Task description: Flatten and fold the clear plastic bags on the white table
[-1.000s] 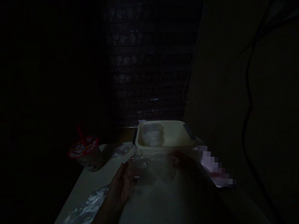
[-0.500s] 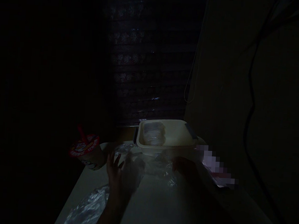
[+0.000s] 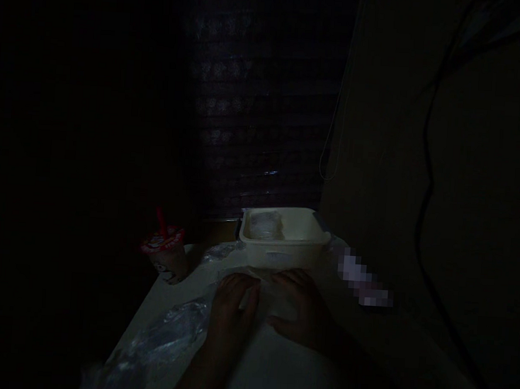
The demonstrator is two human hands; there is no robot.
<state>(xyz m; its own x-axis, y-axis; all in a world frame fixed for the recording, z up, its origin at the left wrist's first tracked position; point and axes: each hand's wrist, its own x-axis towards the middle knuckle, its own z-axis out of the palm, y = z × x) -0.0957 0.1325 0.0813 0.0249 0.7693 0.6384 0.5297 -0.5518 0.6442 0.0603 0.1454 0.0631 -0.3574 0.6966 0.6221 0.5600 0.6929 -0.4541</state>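
Observation:
In the dim head view a thin clear plastic bag (image 3: pixel 261 272) lies flat on the white table (image 3: pixel 271 371), just in front of a cream plastic basin. My left hand (image 3: pixel 234 301) is at the bag's near side, its fingers curled and the thumb tip meeting the forefinger at the plastic. To its right, my right hand (image 3: pixel 303 308) rests low over the bag, fingers stretched forward and thumb held apart. Darkness blurs the bag's edges under both hands. Inside the basin (image 3: pixel 283 251), at the left, sits a clear-wrapped bundle (image 3: pixel 264 225).
A drink cup (image 3: pixel 168 259) with a red straw stands at the table's left edge. Crumpled clear plastic (image 3: pixel 175 327) spreads along the left side. A pixelated pale packet (image 3: pixel 360 280) lies on the right. A dark cable (image 3: pixel 423 228) hangs along the right wall.
Both hands have come closer together in front of the basin. The clear plastic, raised and blurred between them before, now lies flat. My view has shifted slightly.

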